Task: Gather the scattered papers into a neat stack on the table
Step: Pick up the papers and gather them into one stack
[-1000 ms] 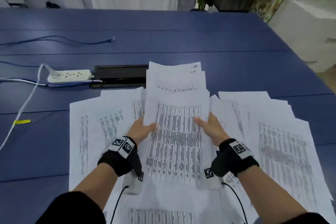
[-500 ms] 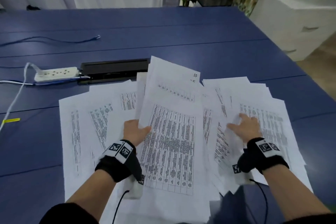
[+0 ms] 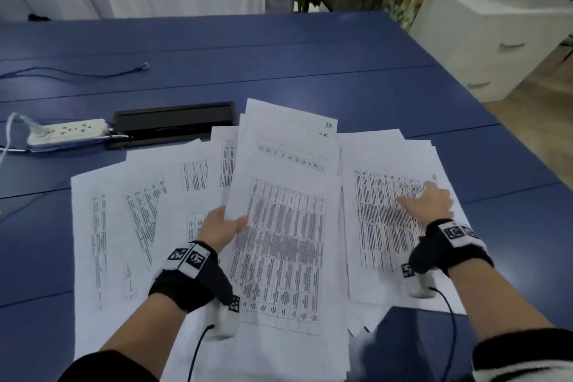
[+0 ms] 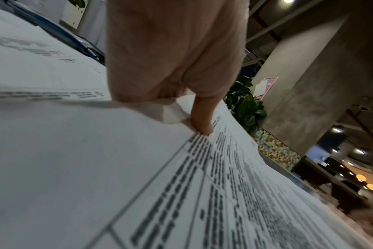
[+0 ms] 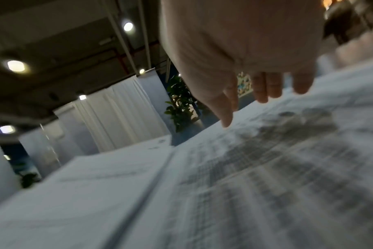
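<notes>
Several white printed sheets lie fanned over the blue table. My left hand pinches the left edge of the middle pile of papers, thumb on top and fingers under; the left wrist view shows the thumb pressed on the printed sheet. My right hand lies flat with straight, spread fingers on the right-hand sheets; the right wrist view shows the fingers stretched over blurred print. More sheets lie spread at the left.
A white power strip with cables and a black cable box sit just beyond the papers at the left. A thin blue cable lies farther back. A white cabinet stands right of the table.
My right hand left the middle pile and moved right onto the right-hand sheets, which have slid in towards the centre. The left hand keeps its hold on the middle pile.
</notes>
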`<state>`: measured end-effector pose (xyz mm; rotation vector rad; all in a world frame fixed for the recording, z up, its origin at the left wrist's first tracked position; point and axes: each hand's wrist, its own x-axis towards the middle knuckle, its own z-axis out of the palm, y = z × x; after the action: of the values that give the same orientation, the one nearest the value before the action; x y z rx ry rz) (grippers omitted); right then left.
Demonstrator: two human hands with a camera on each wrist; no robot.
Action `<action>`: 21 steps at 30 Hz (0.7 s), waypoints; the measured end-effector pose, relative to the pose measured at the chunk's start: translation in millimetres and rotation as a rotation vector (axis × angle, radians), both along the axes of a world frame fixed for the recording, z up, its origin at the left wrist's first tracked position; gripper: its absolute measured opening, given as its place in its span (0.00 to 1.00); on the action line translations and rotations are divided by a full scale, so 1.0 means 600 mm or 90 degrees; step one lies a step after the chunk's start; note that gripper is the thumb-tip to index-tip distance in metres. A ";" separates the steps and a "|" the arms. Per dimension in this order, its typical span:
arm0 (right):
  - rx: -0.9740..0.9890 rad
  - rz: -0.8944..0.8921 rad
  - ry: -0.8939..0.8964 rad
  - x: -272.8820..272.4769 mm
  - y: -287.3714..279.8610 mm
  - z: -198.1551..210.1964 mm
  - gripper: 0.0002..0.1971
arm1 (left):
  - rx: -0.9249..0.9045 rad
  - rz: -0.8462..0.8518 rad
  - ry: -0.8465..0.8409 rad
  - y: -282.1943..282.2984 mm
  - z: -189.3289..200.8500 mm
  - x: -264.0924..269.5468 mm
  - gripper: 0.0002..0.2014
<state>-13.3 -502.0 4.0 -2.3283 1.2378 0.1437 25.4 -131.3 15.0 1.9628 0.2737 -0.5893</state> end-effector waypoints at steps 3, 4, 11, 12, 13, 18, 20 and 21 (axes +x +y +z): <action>0.010 -0.034 0.090 -0.008 -0.032 -0.003 0.57 | -0.032 0.050 -0.036 0.024 0.005 0.015 0.21; 0.010 -0.041 0.104 -0.008 -0.034 -0.004 0.60 | -0.048 0.067 -0.041 0.032 0.009 0.019 0.22; -0.035 -0.027 0.113 0.029 -0.014 -0.010 0.63 | -0.183 0.153 -0.011 0.041 0.043 0.019 0.29; -0.035 -0.018 0.108 0.035 -0.006 -0.009 0.62 | -0.197 0.162 -0.010 0.033 0.045 0.016 0.29; -0.029 -0.005 0.102 0.040 0.002 -0.011 0.62 | -0.206 0.164 -0.007 0.030 0.046 0.015 0.30; -0.004 0.026 0.051 0.057 0.050 -0.016 0.58 | -0.088 0.118 -0.058 0.005 0.016 0.034 0.24; 0.000 0.041 0.047 0.058 0.061 -0.015 0.56 | -0.032 0.080 -0.066 -0.010 0.005 0.037 0.22; 0.007 0.046 0.045 0.057 0.064 -0.015 0.55 | -0.017 0.063 -0.060 -0.017 0.002 0.036 0.21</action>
<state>21.0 -463.7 -4.7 -2.3779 1.1831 0.2586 47.2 -141.5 16.1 1.9326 0.3003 -0.4338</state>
